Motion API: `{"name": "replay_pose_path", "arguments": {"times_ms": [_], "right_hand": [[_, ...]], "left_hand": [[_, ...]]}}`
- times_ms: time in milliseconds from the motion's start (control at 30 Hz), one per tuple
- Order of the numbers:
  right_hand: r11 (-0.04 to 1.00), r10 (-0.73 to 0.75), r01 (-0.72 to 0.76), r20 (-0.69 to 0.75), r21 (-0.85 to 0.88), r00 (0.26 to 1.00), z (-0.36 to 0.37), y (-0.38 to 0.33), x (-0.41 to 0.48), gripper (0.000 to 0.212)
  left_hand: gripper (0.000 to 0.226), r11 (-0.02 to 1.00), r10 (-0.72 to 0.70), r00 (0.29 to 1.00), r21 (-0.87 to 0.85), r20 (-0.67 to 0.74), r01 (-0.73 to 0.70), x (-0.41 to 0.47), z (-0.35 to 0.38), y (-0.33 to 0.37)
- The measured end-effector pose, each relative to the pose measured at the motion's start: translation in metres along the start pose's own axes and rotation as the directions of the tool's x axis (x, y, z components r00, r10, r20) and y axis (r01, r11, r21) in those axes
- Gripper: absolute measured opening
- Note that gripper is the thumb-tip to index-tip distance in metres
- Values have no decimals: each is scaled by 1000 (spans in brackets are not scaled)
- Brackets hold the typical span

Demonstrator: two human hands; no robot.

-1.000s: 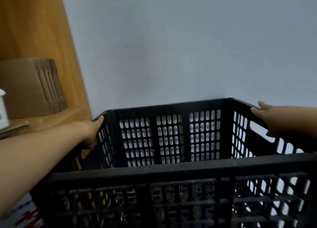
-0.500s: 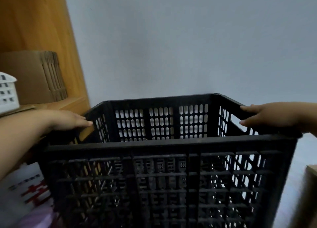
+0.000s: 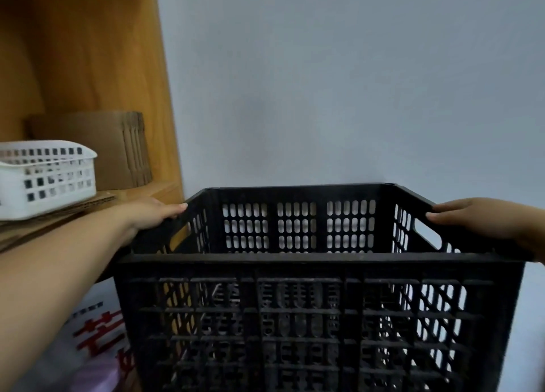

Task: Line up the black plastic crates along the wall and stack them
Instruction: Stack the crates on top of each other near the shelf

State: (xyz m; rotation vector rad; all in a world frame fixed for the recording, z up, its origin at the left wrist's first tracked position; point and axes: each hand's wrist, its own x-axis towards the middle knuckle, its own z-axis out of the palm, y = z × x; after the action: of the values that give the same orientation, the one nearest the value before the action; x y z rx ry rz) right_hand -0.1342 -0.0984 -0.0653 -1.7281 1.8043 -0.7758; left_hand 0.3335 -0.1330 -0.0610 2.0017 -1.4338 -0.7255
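1. Black plastic crate [image 3: 295, 318], square, with slotted lattice walls, fills the lower middle of our view; its far wall stands close to the pale grey wall [image 3: 354, 82], though we cannot tell whether the two touch.
2. Our left hand [image 3: 150, 214] is clamped over the crate's left rim, fingers curled onto the top edge above a handle slot.
3. Our right hand [image 3: 483, 217] grips the right rim the same way, fingertips lying on the top edge.
4. What the crate rests on is hidden; more black lattice shows dimly through its near wall, so we judge it may sit on another crate.
5. To the left stands a wooden shelf unit [image 3: 88, 52] holding a white plastic basket [image 3: 47, 176] and folded brown cardboard [image 3: 97, 147].
6. We judge the step in hand is seating this crate against the wall. The next move calls for squaring its corners with whatever lies beneath, then letting go of both rims.
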Motion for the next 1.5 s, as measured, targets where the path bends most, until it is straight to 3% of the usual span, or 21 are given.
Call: {"name": "replay_pose_path", "arguments": {"times_ms": [133,200,267,333,433,467,667,800,933,1233,1500], "right_hand": [[999,10,-11,-31,-33,999,3,1,0,108],[996,8,-13,-65,-87,998,5,3,3,134],[991,1,-10,-73,-133,997,5,7,10,146],[989,-7,-3,-70,-145,998,5,6,11,134],[973,27,-36,-41,-227,999,10,-1,16,64],[952,31,-40,-35,-304,999,11,0,19,56],[722,130,-136,-60,-679,990,18,-3,30,62],[609,99,-91,-38,-788,994,22,2,40,64],[606,63,-80,-53,-792,997,21,5,48,63],[584,43,-41,-19,-811,999,17,8,54,66],[619,62,-69,-39,-782,997,10,9,56,70]], "left_hand": [[50,999,-1,1000,-37,10,1,0,-4,-1],[49,999,-2,1000,-54,7,3,-1,-5,-2],[50,998,6,1000,-59,-1,-6,-1,-5,-2],[49,998,15,1000,-67,-10,-16,0,-5,-3],[46,999,23,1000,-44,-21,-24,-1,-3,-6],[46,999,26,999,-38,-27,-27,-1,-3,-7],[49,991,89,996,102,26,-91,-2,0,-9],[55,976,120,993,181,3,-119,5,5,-11],[56,954,157,986,268,-55,-137,10,11,-10],[70,917,160,987,376,-33,-136,13,17,-9],[50,977,125,988,186,-89,-107,17,11,-10]]}}
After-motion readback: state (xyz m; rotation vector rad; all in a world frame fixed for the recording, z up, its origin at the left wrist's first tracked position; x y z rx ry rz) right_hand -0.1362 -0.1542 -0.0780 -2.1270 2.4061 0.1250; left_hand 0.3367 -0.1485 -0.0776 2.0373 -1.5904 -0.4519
